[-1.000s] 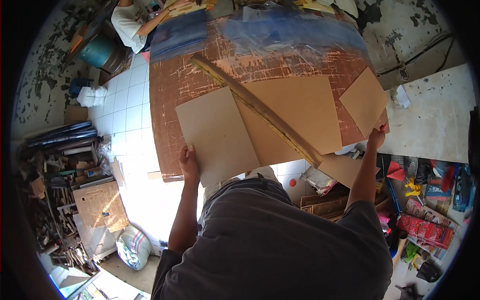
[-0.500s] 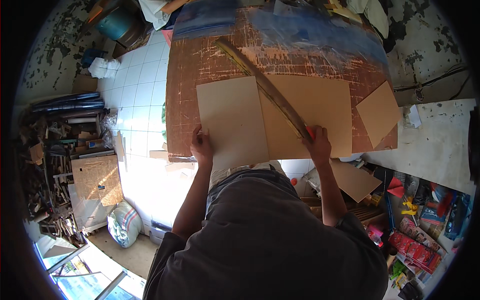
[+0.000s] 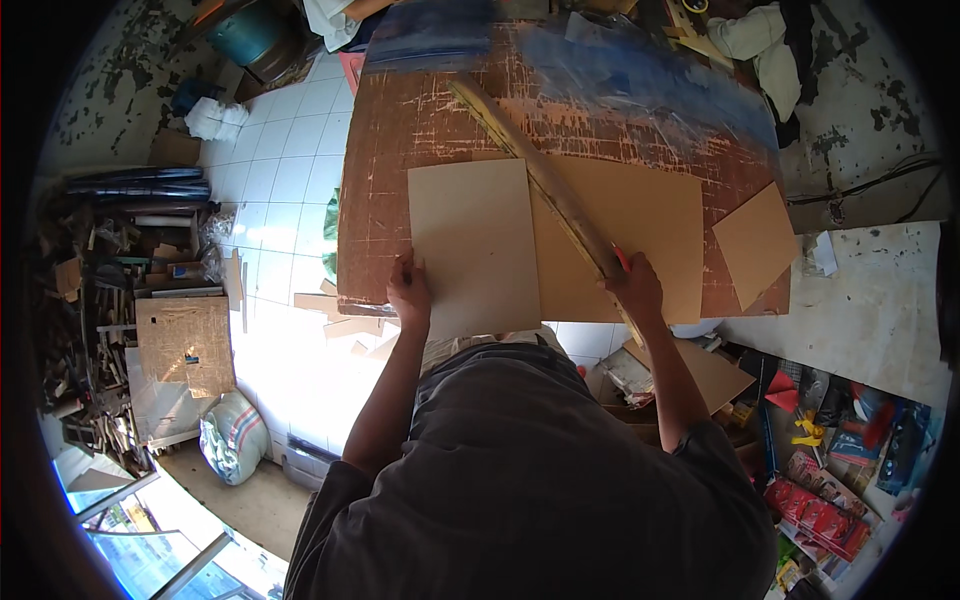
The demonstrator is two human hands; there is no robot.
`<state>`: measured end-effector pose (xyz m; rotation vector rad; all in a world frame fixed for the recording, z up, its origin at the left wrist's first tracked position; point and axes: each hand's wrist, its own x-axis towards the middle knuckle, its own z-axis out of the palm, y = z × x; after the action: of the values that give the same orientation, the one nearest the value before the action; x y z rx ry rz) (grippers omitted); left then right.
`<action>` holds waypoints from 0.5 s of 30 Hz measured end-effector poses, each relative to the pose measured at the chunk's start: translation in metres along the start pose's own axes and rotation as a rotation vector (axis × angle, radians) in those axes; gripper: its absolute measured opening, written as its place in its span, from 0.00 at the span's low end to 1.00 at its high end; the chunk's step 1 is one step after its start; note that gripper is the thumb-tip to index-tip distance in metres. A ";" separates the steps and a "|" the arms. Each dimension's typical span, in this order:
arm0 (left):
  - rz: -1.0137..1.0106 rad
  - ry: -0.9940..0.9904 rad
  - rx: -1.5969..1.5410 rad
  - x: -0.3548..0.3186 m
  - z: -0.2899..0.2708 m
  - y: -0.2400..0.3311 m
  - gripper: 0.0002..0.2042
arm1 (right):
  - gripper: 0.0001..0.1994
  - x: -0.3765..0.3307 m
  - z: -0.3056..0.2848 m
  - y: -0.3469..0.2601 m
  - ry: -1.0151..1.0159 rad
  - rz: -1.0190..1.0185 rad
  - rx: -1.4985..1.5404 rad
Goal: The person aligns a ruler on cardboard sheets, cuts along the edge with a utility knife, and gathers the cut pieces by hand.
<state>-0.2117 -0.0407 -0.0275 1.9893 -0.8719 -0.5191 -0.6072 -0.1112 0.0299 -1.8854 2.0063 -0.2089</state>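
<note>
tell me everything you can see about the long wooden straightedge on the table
The long wooden straightedge is a narrow, worn, yellowish-brown strip, apparently wood. It lies flat and diagonal on the scratched brown table, running from the far middle toward the near right edge. Its near part crosses the large tan cardboard sheet, beside the paler cardboard sheet. The right hand presses on its near end, with a small red tool showing at the fingers. The left hand does not touch it.
</note>
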 end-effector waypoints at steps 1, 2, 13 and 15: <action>-0.004 0.004 -0.009 -0.001 0.001 -0.001 0.16 | 0.30 0.000 -0.005 -0.006 -0.048 0.057 0.052; -0.008 0.009 -0.014 -0.002 0.000 -0.002 0.16 | 0.30 0.001 -0.009 -0.010 -0.095 0.115 0.103; 0.031 0.004 -0.100 -0.001 0.023 0.016 0.13 | 0.25 0.077 -0.024 0.091 0.048 0.090 0.343; 0.038 0.008 -0.125 0.000 0.036 0.017 0.13 | 0.27 0.087 -0.035 0.100 0.121 0.058 0.273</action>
<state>-0.2417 -0.0672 -0.0319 1.8568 -0.8502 -0.5311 -0.7158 -0.1934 0.0115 -1.6772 1.9900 -0.5635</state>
